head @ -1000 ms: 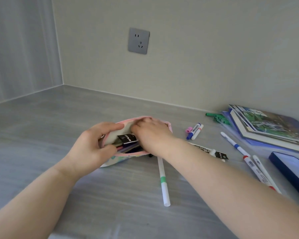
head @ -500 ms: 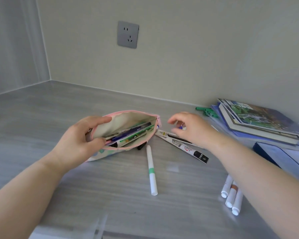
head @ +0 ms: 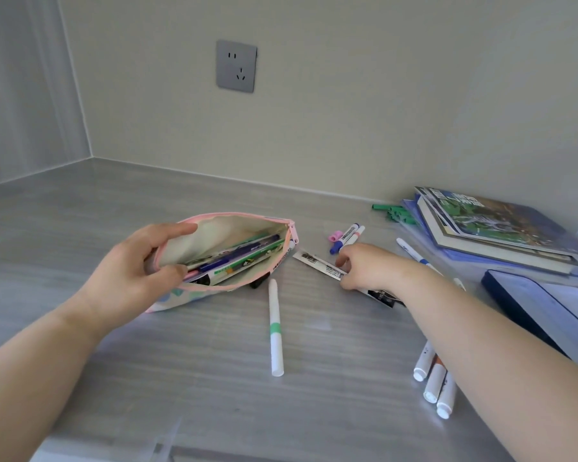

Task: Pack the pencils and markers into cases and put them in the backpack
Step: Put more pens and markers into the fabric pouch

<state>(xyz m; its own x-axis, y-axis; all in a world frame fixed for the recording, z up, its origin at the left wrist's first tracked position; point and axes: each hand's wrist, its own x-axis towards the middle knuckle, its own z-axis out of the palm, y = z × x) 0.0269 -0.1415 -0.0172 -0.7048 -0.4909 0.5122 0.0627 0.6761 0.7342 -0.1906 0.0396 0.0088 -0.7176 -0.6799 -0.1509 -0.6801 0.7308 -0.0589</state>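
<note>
A pink-rimmed fabric pencil case lies open on the grey desk, with several pens and markers inside. My left hand grips its left end and holds the mouth open. My right hand is down on a long white and black marker pack just right of the case, fingers curled onto it. A white marker with a green band lies in front of the case. Two short markers and a pink cap lie behind my right hand. Three white markers lie under my right forearm. No backpack is in view.
A stack of books sits at the right against the wall, with green sticks beside it. A dark blue box lies at the right edge. A thin white pen lies near the books. A wall socket is above.
My right hand left the case mouth, moved right and came down onto the marker pack. My left hand kept holding the case open.
</note>
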